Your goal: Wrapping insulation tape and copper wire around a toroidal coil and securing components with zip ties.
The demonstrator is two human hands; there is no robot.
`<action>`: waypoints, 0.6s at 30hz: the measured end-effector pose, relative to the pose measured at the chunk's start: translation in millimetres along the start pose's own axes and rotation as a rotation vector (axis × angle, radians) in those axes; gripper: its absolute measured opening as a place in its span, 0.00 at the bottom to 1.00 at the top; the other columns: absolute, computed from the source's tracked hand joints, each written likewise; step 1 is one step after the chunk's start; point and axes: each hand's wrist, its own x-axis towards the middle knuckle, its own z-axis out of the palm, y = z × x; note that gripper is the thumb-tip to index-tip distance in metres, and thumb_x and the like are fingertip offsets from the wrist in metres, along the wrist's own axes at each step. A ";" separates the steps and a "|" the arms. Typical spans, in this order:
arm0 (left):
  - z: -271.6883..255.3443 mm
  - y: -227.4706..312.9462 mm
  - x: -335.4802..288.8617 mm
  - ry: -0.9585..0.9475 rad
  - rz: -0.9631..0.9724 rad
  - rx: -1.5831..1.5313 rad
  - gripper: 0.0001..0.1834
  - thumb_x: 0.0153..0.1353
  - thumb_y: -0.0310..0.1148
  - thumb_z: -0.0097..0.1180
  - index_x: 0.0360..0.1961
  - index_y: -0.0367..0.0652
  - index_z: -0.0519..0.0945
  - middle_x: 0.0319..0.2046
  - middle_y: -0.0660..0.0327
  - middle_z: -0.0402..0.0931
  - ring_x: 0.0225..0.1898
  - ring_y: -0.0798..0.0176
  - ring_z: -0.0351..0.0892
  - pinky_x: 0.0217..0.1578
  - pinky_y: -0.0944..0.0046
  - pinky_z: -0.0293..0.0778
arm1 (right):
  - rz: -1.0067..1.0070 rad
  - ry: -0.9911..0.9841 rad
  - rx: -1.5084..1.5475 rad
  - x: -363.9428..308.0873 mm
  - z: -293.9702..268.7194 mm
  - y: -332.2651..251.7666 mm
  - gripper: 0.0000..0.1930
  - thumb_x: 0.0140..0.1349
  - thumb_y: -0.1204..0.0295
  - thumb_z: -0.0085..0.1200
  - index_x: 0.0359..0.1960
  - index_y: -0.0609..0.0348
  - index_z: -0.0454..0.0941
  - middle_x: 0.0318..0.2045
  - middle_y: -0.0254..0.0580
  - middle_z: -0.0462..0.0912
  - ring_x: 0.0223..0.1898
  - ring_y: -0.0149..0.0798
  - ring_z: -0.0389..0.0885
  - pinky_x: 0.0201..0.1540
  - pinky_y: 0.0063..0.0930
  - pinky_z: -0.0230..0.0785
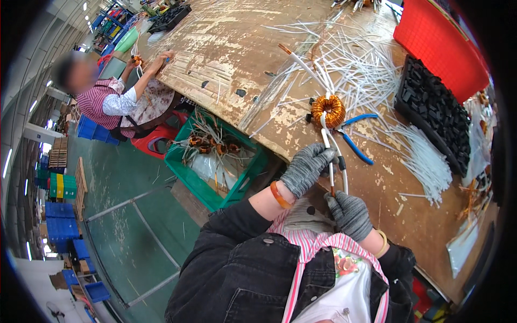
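A copper-wound toroid coil (337,111) lies on the worn wooden table in front of me. White-sleeved leads (345,180) run from it toward me, and two more reach away with a bare copper tip. My left hand (306,169), in a grey glove, pinches the near leads just below the coil. Closer to my body, my gloved right hand (350,215) is closed on the copper end of one lead. A small black piece (341,163) sits around the other near lead. Blue-handled pliers (357,149) lie open right of the coil, apart from both hands.
White cable ties (425,161) are strewn beyond and right of the coil. A black tray (425,124) of small black parts and a red basket (441,48) stand at right. Below the left table edge is a green crate (186,175) with coils. A co-worker (116,102) sits far left.
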 end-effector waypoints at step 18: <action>-5.7 -0.1 6.4 -0.080 -0.098 0.032 0.12 0.62 0.38 0.50 0.38 0.40 0.76 0.27 0.59 0.78 0.23 0.67 0.79 0.26 0.70 0.78 | 0.023 0.081 0.240 -9.9 2.2 0.6 0.12 0.61 0.66 0.48 0.42 0.59 0.74 0.20 0.48 0.78 0.23 0.43 0.80 0.25 0.33 0.70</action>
